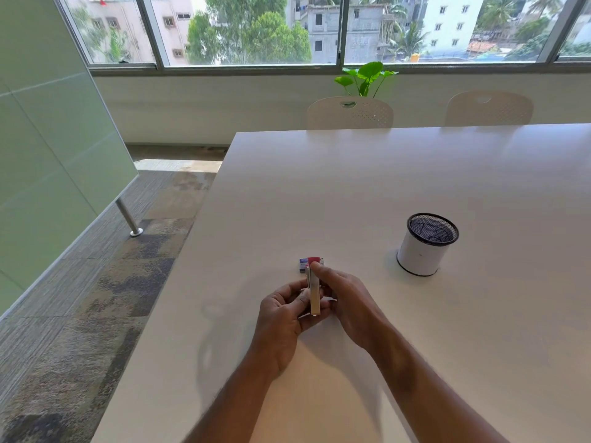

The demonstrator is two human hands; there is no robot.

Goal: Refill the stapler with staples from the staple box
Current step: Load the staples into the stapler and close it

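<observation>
Stapler (313, 290) held between my two hands above the counter (383, 187).
Left hand (284, 318) cradles it; right hand (347, 302) pinches its top; staple box (303, 265) just beyond my fingertips.

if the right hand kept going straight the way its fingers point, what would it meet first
Probably the staple box, lying on the table just beyond the fingertips of the right hand, which holds the stapler; depth is unclear.
</observation>
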